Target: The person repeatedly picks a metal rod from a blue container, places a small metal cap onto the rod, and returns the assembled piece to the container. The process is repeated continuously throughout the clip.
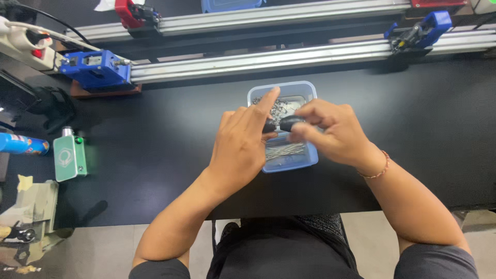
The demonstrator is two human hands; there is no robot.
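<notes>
My left hand (243, 142) and my right hand (328, 132) meet above a clear blue-tinted plastic tray (307, 93) on the black table. Between their fingertips they hold a small black part (283, 124), which looks like two short pieces end to end. My left index finger points up and away. The tray holds several thin metal pins (284, 151) at its near end and small metal bits (279, 107) at its far end. My hands hide the tray's middle.
Two long aluminium rails (268, 58) with blue end blocks (95, 67) cross the back of the table. A green box-shaped device (70, 156) and a blue can (20, 144) sit at left, and a white power strip (23, 44) lies at far left.
</notes>
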